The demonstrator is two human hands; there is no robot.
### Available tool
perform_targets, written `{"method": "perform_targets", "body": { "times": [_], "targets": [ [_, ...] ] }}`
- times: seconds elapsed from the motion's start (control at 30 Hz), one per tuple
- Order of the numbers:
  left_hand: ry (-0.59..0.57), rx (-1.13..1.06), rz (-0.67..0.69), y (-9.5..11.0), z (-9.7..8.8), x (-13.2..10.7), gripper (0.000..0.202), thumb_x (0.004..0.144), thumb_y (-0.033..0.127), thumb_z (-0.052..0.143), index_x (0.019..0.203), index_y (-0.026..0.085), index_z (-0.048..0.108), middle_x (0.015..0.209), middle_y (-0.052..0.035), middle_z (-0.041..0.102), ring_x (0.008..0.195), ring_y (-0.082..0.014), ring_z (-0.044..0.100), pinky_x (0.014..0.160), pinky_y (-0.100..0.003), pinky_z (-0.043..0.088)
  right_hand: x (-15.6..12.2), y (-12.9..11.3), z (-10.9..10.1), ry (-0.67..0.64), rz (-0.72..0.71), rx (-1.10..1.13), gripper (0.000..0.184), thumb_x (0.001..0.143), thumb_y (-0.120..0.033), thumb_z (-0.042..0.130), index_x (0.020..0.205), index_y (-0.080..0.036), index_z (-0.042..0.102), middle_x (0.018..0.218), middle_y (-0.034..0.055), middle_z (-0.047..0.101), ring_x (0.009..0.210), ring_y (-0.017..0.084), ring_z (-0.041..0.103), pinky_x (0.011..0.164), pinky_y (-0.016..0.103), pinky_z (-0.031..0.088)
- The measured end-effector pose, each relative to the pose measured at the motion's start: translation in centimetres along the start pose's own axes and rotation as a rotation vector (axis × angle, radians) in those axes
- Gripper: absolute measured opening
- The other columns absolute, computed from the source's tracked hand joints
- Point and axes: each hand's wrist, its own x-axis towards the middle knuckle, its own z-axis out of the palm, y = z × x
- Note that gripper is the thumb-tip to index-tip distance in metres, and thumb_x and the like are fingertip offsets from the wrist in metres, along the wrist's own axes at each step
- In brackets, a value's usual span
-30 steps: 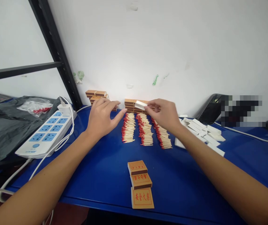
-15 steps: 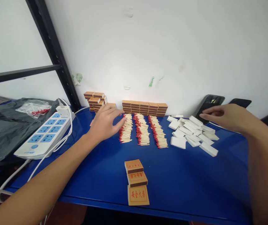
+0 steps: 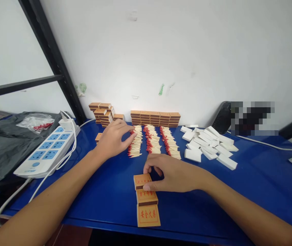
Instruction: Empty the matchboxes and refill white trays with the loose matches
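Note:
My right hand (image 3: 170,174) curls over the top orange matchbox sleeve (image 3: 141,180), thumb and fingers pinching its right end. That sleeve is the farthest of three laid in a line near the table's front edge, with one (image 3: 146,197) and another (image 3: 148,216) below it. My left hand (image 3: 114,138) rests on the blue table, its fingertips closed on the left row of red-tipped matches (image 3: 135,145). Two more match rows (image 3: 152,143) (image 3: 171,147) lie to the right.
Stacked orange matchboxes (image 3: 155,118) and a second stack (image 3: 102,111) line the wall. A pile of white inner trays (image 3: 209,145) lies at the right. A white power strip (image 3: 47,150) with cables sits left, beside a black shelf post (image 3: 50,58). A dark device (image 3: 224,118) leans at the wall.
My right hand let a white tray go near the stacks, swung out over the tray pile, then came back down onto the nearest line of orange sleeves. My left hand closed in on the left match row.

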Motion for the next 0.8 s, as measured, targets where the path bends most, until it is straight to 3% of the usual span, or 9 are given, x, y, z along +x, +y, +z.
{"method": "perform_targets", "body": {
  "times": [0.1, 0.27, 0.4, 0.53, 0.63, 0.8],
  "targets": [
    [0.001, -0.023, 0.001, 0.1, 0.0, 0.0, 0.018, 0.102, 0.032, 0.065, 0.105, 0.019, 0.076, 0.096, -0.0089, 0.079, 0.096, -0.0262, 0.07, 0.091, -0.045, 0.056, 0.1, 0.6, -0.5, 0.077, 0.021, -0.002, 0.035, 0.088, -0.055, 0.08, 0.099, -0.023, 0.073, 0.092, 0.0032, 0.069, 0.077, 0.018, 0.061, 0.066, 0.031, 0.046],
    [-0.047, -0.2, 0.007, 1.6, -0.1, -0.2, 0.027, 0.097, 0.042, 0.073, 0.109, 0.018, 0.076, 0.096, -0.0081, 0.078, 0.098, -0.0259, 0.069, 0.091, -0.043, 0.056, 0.7, 2.9, -1.0, 0.462, -0.004, -0.129, 0.03, 0.091, -0.048, 0.08, 0.104, -0.022, 0.071, 0.081, 0.0001, 0.068, 0.067, 0.016, 0.059, 0.064, 0.031, 0.043],
    [-0.102, -0.284, -0.011, 2.6, 0.2, -0.4, 0.043, 0.089, 0.046, 0.081, 0.12, 0.017, 0.073, 0.102, -0.0095, 0.077, 0.099, -0.0268, 0.069, 0.089, -0.042, 0.057, 1.2, 4.8, -0.8, 0.702, -0.134, -0.294, 0.029, 0.096, -0.043, 0.077, 0.114, -0.021, 0.07, 0.091, 0.0052, 0.071, 0.072, 0.019, 0.063, 0.067, 0.033, 0.047],
    [-0.091, -0.271, -0.017, 2.4, 0.7, -0.6, 0.037, 0.091, 0.042, 0.082, 0.118, 0.019, 0.073, 0.101, -0.0076, 0.077, 0.097, -0.0247, 0.069, 0.086, -0.039, 0.057, 1.4, 5.0, -0.5, 0.78, -0.198, -0.309, 0.03, 0.099, -0.042, 0.073, 0.122, -0.022, 0.069, 0.099, 0.0076, 0.073, 0.074, 0.02, 0.065, 0.07, 0.034, 0.051],
    [-0.078, -0.272, -0.022, 2.0, 0.9, -0.7, 0.032, 0.091, 0.04, 0.082, 0.115, 0.02, 0.073, 0.101, -0.007, 0.076, 0.096, -0.0232, 0.068, 0.085, -0.037, 0.057, 1.6, 4.5, -0.1, 0.812, -0.148, -0.178, 0.033, 0.097, -0.041, 0.076, 0.122, -0.022, 0.068, 0.097, 0.0059, 0.073, 0.071, 0.018, 0.064, 0.069, 0.034, 0.052],
    [-0.01, -0.27, -0.056, 1.8, 1.0, -0.7, 0.033, 0.088, 0.037, 0.085, 0.112, 0.019, 0.072, 0.102, -0.0081, 0.075, 0.094, -0.0226, 0.068, 0.085, -0.037, 0.057, 2.2, 3.9, 0.4, 0.846, 0.022, 0.336, 0.044, 0.085, -0.055, 0.083, 0.108, -0.022, 0.065, 0.098, 0.0042, 0.073, 0.069, 0.015, 0.065, 0.057, 0.029, 0.051]
  ]
}}
